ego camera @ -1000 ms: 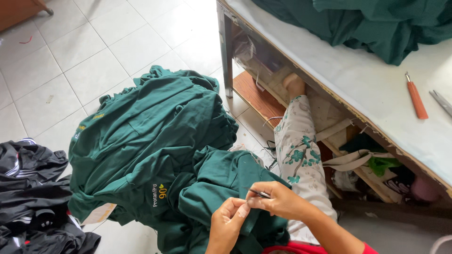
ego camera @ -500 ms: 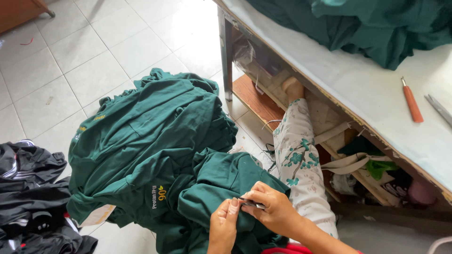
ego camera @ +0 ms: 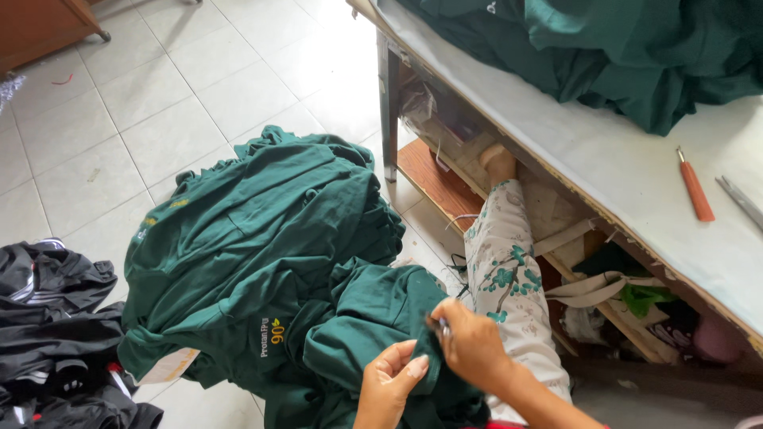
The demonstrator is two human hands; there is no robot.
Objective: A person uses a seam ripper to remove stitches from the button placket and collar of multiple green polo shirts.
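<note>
You're pinching small metal tool (ego camera: 437,324) in right hand (ego camera: 475,343), working edge of green garment (ego camera: 373,318); left hand (ego camera: 389,383) gripping fold just below-left, touching cloth.

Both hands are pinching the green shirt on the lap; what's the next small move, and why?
Probably draw the small tool in the right hand along the green shirt fold while the left hand keeps it taut: both hands pinch the same edge, tool tip at the cloth.

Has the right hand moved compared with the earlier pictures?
Cannot tell for sure. The right hand holds the green garment at the same spot beside the floral trouser leg; the camera itself shifted.
</note>
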